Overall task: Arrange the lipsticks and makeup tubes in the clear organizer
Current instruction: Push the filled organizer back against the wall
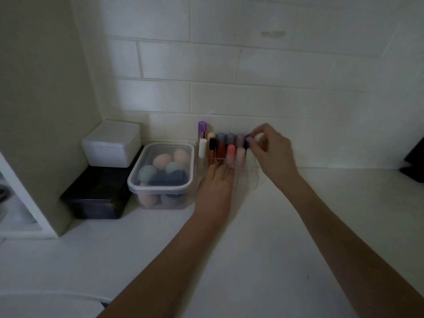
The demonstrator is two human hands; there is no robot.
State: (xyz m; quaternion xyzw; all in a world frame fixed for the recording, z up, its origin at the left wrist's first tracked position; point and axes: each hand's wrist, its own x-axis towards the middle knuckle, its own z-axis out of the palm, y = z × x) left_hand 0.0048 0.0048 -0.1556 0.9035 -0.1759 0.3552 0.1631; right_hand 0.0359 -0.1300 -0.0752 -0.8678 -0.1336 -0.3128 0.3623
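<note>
Fingers of my right hand are curled and pinch the dark blue tube at the right end of the organizer's back row; whether they also hold the pale item beside it I cannot tell. My left hand lies flat, fingers straight and together, fingertips against the front of the organizer.

The organizer stands on the white counter, against the tiled wall. In it I count about eleven upright items:
- a tall purple tube at back left;
- a white tube and a black-capped tube beside it;
- a peach, two grey-blue, one mauve and the dark blue one in the back row;
- a red, a coral and a pale pink in front.
The count is uncertain: the frame is dim and blurred.

Just left of the organizer, touching or nearly so, stands one lidded clear tub of sponges; about seven show. Further left, one white box sits on one black box. A dark object sits at the right edge.

No writing is legible.
</note>
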